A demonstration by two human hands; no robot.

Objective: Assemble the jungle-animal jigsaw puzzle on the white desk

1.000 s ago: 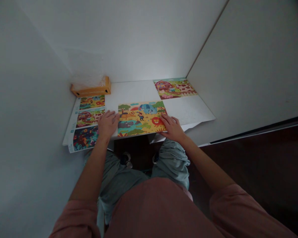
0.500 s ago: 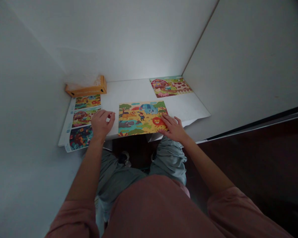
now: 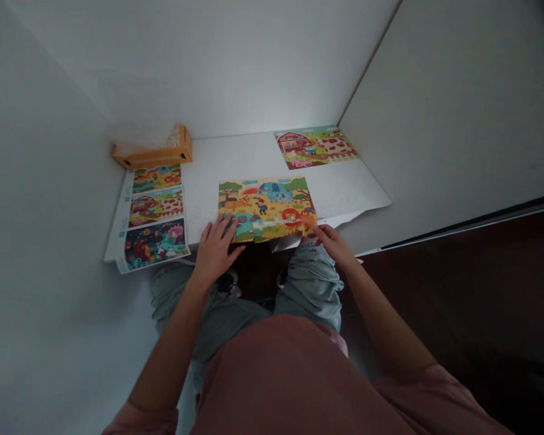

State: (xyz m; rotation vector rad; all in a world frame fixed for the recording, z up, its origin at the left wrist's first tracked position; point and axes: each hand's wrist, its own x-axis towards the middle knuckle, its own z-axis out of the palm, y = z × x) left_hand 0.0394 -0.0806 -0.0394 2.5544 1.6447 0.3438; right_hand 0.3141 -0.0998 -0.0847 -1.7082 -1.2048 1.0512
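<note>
Head view: your left hand lies open with its fingers spread, resting on the lower left corner of the safari picture board rather than gripping it. The board sits between your hands, at the front edge of the tabletop. Your right hand is at the board's lower right corner, below the lion, with its fingers curled at the near edge; you cannot tell from here whether they pinch the board or only touch it. A pale glare crosses the lower part of the picture, so the board may not be lying flat. For steady handling, keep both hands level at the near corners, with your fingertips on the edge.

Left of your left hand, the white wall drops beside a column of three printed picture cards, with a farm scene in the middle. Beyond them, ahead of your left hand, an orange cardboard box stands in the corner. The white tabletop runs to the right, where a farm picture with a red barn lies ahead of your right hand. Further right rises a second white wall, and the dark floor lies beyond your right hand.
</note>
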